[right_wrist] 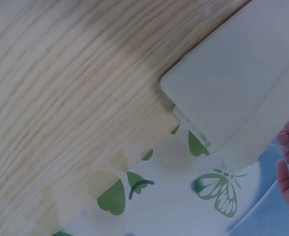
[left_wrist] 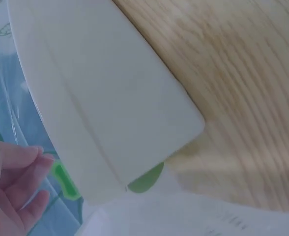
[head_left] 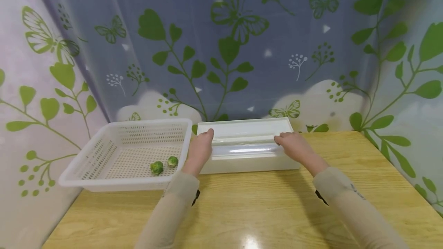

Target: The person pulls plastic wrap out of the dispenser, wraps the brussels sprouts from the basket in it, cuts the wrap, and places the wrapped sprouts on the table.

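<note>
A long white cling film dispenser (head_left: 249, 164) stands at the table's back edge with its lid (head_left: 243, 126) raised. In its trough lies a shiny roll of clear cling film (head_left: 254, 150). My left hand (head_left: 200, 150) is at the dispenser's left end; in the left wrist view its thumb and forefinger pinch the film's edge. At the right end my right hand (head_left: 297, 147) pinches the film too, and thin creases show at its fingertips in the right wrist view. The film between the hands is transparent and hard to make out.
Left of the dispenser, a white plastic basket (head_left: 121, 183) holds two Brussels sprouts (head_left: 157, 167). A wooden table (head_left: 256, 210) extends toward me. Behind it hangs a curtain (head_left: 194, 41) printed with leaves and butterflies.
</note>
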Demonstrator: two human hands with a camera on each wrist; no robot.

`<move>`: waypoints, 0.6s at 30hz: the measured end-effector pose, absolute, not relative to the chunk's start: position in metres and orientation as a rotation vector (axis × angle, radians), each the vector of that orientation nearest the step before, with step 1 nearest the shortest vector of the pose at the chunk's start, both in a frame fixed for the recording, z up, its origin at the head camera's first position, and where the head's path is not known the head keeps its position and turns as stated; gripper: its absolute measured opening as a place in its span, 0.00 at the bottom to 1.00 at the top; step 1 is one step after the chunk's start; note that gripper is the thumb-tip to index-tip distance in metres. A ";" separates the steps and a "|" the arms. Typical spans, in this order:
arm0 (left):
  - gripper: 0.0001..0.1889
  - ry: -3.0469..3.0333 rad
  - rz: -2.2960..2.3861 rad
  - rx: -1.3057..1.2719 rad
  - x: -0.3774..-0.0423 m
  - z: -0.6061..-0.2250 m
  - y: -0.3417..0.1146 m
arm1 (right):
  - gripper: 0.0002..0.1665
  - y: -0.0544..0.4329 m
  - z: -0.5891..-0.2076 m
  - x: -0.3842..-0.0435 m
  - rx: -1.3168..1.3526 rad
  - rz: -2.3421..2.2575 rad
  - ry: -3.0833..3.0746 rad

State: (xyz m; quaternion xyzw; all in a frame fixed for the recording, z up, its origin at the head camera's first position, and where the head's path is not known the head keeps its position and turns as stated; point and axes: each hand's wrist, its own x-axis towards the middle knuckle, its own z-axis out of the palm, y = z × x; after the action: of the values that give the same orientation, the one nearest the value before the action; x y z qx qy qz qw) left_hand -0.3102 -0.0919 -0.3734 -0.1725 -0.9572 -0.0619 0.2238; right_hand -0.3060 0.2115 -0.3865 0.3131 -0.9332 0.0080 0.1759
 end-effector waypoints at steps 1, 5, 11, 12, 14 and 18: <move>0.10 -2.643 -0.137 -0.502 -0.310 -0.373 -0.093 | 0.12 0.212 -0.387 -0.307 0.908 -0.010 -2.621; 0.09 -2.672 0.061 -0.591 -0.308 -0.370 -0.094 | 0.09 0.217 -0.388 -0.309 0.967 -0.033 -2.540; 0.08 -2.710 0.244 -0.626 -0.306 -0.366 -0.092 | 0.08 0.224 -0.388 -0.309 0.956 -0.088 -2.577; 0.07 -2.719 0.243 -0.625 -0.306 -0.366 -0.092 | 0.08 0.225 -0.387 -0.309 0.951 -0.098 -2.588; 0.06 -2.746 0.218 -0.616 -0.307 -0.365 -0.092 | 0.09 0.227 -0.386 -0.310 0.936 -0.093 -2.612; 0.04 -2.824 0.104 -0.599 -0.308 -0.364 -0.093 | 0.10 0.231 -0.387 -0.311 0.917 -0.063 -2.635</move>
State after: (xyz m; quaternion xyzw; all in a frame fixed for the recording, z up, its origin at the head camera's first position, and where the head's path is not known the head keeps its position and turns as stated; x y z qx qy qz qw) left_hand -0.3084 -0.0932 -0.3643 -0.2056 -0.9698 0.0358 0.1260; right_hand -0.3106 0.2309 -0.3869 0.3237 -0.9296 -0.0223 0.1746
